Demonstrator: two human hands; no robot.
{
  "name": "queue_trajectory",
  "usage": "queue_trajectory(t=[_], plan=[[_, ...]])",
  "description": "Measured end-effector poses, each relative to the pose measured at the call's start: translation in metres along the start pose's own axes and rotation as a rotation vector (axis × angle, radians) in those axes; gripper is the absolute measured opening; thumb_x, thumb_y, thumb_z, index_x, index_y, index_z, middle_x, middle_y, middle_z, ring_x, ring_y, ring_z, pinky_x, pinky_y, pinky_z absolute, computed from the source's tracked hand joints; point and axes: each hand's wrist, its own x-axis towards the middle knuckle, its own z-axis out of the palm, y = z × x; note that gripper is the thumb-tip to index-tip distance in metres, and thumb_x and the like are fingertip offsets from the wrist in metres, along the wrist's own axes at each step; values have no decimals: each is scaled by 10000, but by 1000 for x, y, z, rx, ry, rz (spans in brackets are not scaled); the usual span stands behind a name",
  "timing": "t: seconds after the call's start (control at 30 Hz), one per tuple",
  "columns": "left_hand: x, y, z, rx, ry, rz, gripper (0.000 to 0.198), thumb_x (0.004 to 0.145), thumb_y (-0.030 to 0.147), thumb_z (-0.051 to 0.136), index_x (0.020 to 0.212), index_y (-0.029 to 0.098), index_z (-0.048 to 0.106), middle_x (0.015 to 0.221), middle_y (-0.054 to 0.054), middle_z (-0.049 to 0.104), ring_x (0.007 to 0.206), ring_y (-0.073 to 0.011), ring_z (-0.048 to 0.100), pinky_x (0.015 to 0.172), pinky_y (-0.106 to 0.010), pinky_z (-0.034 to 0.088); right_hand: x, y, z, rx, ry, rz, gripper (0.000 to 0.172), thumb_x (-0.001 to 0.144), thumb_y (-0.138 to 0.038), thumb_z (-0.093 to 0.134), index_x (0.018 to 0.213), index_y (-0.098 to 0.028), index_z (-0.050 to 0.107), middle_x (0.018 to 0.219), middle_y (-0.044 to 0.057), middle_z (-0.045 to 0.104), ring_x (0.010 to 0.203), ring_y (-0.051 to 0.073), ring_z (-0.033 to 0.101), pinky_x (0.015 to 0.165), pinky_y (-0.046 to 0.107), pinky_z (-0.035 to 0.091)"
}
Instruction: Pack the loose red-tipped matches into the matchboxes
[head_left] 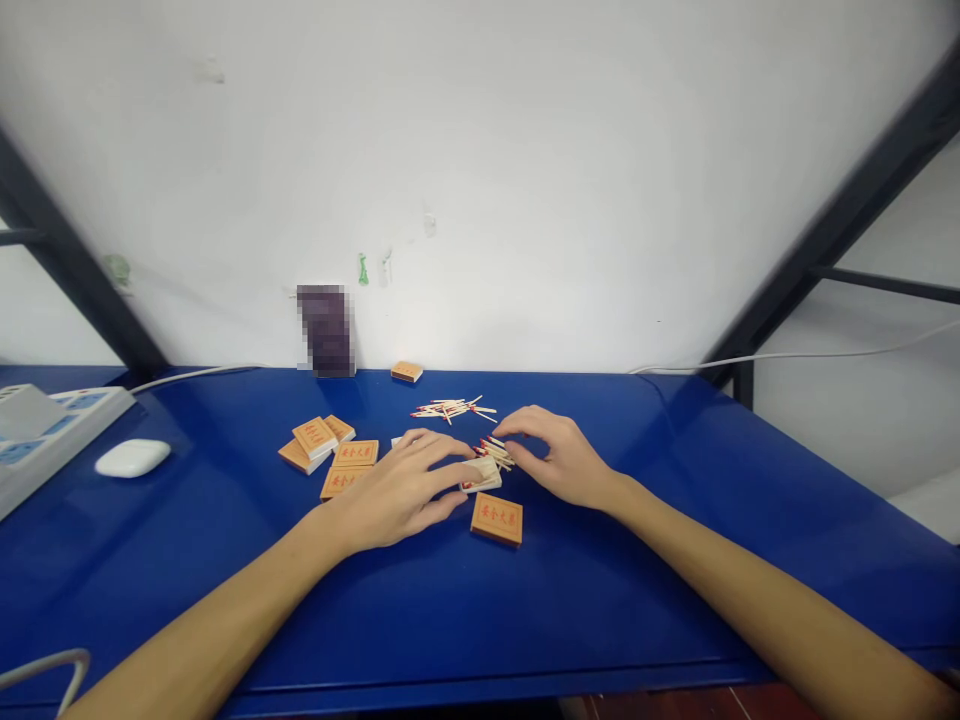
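My left hand (409, 490) holds a small open matchbox tray (489, 478), with its thumb and index finger at the tray's left end. Pale matchsticks lie inside the tray. Just behind it, a small bunch of red-tipped matches (496, 452) sits at the bent fingertips of my right hand (559, 455), which pinch at its right side. In front of the tray lies an orange matchbox cover (497, 519) with red lettering. A loose pile of matches (453, 410) is spread on the blue table farther back. Part of a white object (396, 441) shows behind my left hand.
Several orange matchboxes (315, 437) are stacked left of my left hand, and one matchbox (406, 372) stands near the wall. A white rounded case (133, 458) and a power strip (67, 430) are at the left. A blurred dark item (327, 330) leans against the wall.
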Motion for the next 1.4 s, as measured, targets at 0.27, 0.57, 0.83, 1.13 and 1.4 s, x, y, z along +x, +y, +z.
queue_trajectory(t=[0.27, 0.57, 0.83, 1.13, 1.4], plan=[[-1, 1, 3, -79, 71, 42, 230, 901, 107, 482, 1013, 226, 643, 1192, -46, 603, 1018, -167, 593, 890, -328, 481, -4, 11, -1, -84, -293, 56, 346, 895, -290, 585, 1237, -241, 575, 1203, 67, 649, 1090, 245, 572, 927, 440, 453], [0, 8, 4, 17, 126, 102, 172, 786, 179, 559, 949, 164, 609, 1002, -73, 636, 855, -197, 610, 756, -349, 507, -3, 19, 11, -19, -180, 20, 259, 843, -130, 569, 1076, -204, 655, 1018, 52, 707, 919, 185, 643, 827, 327, 505], [-1, 4, 10, 145, -49, -26, 350, 941, 183, 449, 1278, 223, 535, 1313, -100, 543, 1126, -247, 571, 936, -425, 502, -4, 27, 11, -81, -171, 19, 194, 849, -119, 576, 986, -197, 689, 959, 52, 716, 866, 179, 649, 781, 303, 508], [1, -1, 19, -28, -15, -139, 232, 962, 220, 475, 1162, 217, 592, 1157, -58, 631, 1066, -192, 605, 972, -385, 496, -2, 24, 10, -40, -112, 74, 135, 847, -134, 597, 905, -187, 706, 876, 35, 725, 753, 149, 656, 701, 256, 501], [2, -1, 17, -151, 138, -197, 128, 902, 199, 541, 991, 205, 633, 1119, -56, 634, 956, -170, 643, 845, -311, 548, -1, 24, 9, -36, -122, 77, 111, 830, -121, 610, 881, -178, 691, 857, 34, 720, 745, 149, 654, 710, 255, 497]])
